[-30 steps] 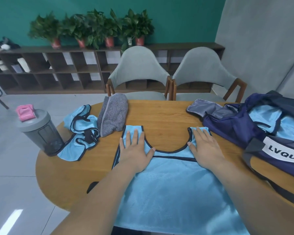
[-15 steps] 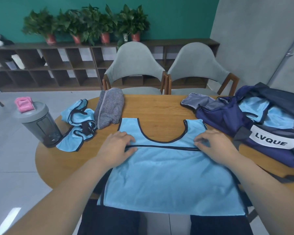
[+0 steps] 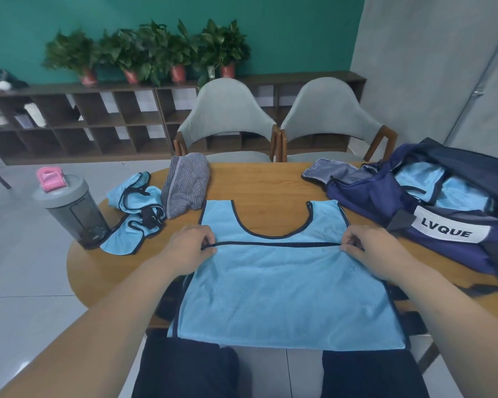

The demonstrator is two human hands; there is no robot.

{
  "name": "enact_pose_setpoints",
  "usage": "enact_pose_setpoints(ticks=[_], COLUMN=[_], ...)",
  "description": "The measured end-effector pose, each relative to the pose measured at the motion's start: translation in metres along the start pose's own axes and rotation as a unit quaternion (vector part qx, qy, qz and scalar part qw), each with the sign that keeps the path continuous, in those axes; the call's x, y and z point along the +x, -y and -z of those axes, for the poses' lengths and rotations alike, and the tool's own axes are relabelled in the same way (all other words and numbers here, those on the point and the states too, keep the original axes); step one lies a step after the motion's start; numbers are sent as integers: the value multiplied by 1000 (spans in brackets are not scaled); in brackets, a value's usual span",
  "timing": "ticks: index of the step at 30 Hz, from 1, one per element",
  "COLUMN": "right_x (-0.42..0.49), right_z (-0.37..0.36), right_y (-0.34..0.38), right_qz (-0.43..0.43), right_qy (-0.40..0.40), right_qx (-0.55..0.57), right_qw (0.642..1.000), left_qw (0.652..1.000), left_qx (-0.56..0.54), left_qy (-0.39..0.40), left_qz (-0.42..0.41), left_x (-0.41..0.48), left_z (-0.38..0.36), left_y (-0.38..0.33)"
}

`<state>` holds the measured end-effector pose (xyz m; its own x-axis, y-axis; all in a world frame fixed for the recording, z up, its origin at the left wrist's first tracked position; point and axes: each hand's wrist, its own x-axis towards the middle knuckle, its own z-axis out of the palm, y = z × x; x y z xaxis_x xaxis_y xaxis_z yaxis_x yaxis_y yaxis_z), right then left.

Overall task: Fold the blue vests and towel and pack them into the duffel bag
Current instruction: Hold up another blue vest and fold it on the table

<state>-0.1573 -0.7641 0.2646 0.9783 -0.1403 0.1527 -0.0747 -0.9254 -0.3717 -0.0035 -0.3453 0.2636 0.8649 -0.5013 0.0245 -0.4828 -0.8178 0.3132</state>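
Fingers (image 3: 205, 235) of left hand (image 3: 189, 249) and right hand (image 3: 370, 252) curled, pinch-tight on blue vest (image 3: 273, 285) edge.

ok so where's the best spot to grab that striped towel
Take the striped towel across its rounded middle, coming down from above, probably with the left hand, which is nearer. It lies as a bundle pointing away from the person; the crumpled vest sits close beside its left and the flat vest reaches its near right end, so the top looks the freest way in.
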Motion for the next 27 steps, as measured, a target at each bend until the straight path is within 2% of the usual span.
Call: enact_pose_setpoints(ticks=[3, 7, 11, 15, 19, 22, 25, 27], right_x=[-1, 1, 4, 4, 2, -4, -8, -9], right_z=[1, 3, 4, 9, 8, 6, 4, 3], right_y=[2, 6, 6, 4, 4, 5, 8, 7], right_qz=[-6, -3, -20, -80, -130, -145, -154, -172], right_qy=[-15, -17, 18, 44, -20, -64, -84, -62], right_qx=[12, 29, 25, 66, 158, 188, 175, 166], right_qw=[1000, 999, 999, 994, 979, 969, 969, 969], left_qw=[1000, 999, 998, 998, 989, 975, 973, 972], left_qx=[-10, 11, 25, -44, -139, -210, -213, -212], left_qy=[-4, 28, 41, 26, -24, -50, -58, -71], left_qz=[7, 17, 27, 33, 34, 44, 68, 74], left_x=[-2, -3, -2, -6, -12, -17, -22, -24], left_z=[1, 4, 8, 11, 11, 9, 5, 1], left_y=[0, 0, -2, 0, 1, 2, 0, -1])
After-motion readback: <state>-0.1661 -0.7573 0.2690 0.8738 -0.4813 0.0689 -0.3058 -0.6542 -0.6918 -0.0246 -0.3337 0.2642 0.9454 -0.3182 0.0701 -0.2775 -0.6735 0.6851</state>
